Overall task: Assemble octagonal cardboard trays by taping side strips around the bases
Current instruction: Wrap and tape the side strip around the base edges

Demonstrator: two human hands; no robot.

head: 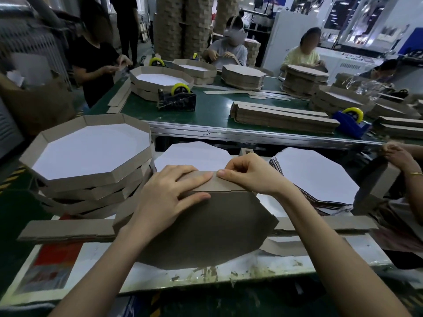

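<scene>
a brown octagonal base [206,232] lies at the centre of the white desk [229,271], with a side strip [219,185] standing along its far edge. the left hand [169,197] presses on strip and base, fingers straight and slightly apart. the right hand [249,175] has its fingers curled, pinching the strip's top edge. finished trays [128,179] are stacked at left, and a pile of bases [315,175] sits at right.

This is a packaging factory floor. A long green bench [212,110] crosses the middle, with people [96,58] working round it from 10 to 2 o'clock among tape dispensers [177,99], bundled cardboard strips [283,117] and, at 9 o'clock, stacked octagonal trays [89,156]. Tall cardboard columns [180,26] rise at 12 o'clock, with large white cabinets [288,37] at 1 o'clock.
</scene>
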